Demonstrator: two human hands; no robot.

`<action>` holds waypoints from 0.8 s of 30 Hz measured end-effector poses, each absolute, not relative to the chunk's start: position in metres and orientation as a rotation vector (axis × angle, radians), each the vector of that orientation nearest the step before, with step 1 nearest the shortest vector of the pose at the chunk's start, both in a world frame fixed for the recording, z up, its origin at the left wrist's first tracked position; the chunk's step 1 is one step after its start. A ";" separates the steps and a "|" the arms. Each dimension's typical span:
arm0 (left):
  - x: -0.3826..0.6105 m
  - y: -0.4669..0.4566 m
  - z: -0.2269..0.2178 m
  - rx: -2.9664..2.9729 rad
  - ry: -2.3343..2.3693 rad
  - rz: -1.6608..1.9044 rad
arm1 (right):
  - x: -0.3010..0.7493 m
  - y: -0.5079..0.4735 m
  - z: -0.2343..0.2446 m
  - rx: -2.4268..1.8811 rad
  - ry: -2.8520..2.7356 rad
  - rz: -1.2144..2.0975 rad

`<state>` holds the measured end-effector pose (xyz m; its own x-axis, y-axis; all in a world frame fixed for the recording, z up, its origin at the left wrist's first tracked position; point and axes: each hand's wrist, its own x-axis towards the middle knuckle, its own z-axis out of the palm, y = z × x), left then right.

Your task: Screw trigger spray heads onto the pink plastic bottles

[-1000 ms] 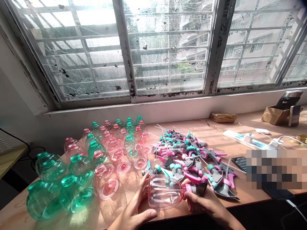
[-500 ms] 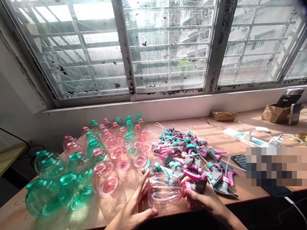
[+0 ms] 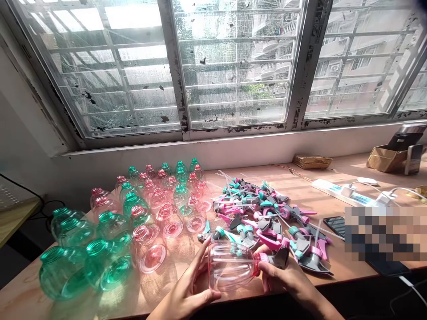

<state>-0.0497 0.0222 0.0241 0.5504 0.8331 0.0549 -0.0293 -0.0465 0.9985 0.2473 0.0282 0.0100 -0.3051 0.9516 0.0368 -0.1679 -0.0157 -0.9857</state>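
A clear pink bottle (image 3: 230, 269) lies on its side between my hands, above the table's front edge. My left hand (image 3: 195, 284) cups its base, thumb below and fingers behind. My right hand (image 3: 280, 278) grips the pink collar of a trigger sprayer (image 3: 278, 258) at the bottle's neck. The sprayer has a grey body and a pink trigger, and its straw runs inside the bottle. Whether the collar is fully tight I cannot tell. Just beyond my hands lies a heap of loose trigger sprayers (image 3: 263, 204) in pink, teal and grey.
Several open green bottles (image 3: 62, 275) and pink bottles (image 3: 150, 249) stand upright on the left of the wooden table (image 3: 187, 306). To the right are a phone (image 3: 335, 226), a power strip (image 3: 336, 193) with plugs, and a brown package (image 3: 312, 161). A barred window rises behind.
The view has shifted slightly. Both hands keep their hold on the bottle and sprayer, with the right-hand fingers a little changed around the collar.
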 end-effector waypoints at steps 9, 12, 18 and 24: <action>-0.054 0.023 0.025 1.518 0.785 0.761 | 0.247 0.026 0.010 -0.944 -1.366 1.412; -0.055 0.026 0.024 1.547 0.748 0.745 | 0.248 0.027 0.010 -0.919 -1.374 1.422; -0.050 0.027 0.023 1.530 0.663 0.767 | 0.248 0.028 0.012 -0.879 -1.356 1.439; -0.053 0.023 0.023 1.523 0.696 0.759 | 0.248 0.027 0.012 -0.910 -1.363 1.436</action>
<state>-0.0530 0.0234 0.0230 0.6034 0.7946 0.0671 -0.0015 -0.0830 0.9965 0.2482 0.0268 0.0116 -0.2977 0.9513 0.0804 -0.1299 0.0430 -0.9906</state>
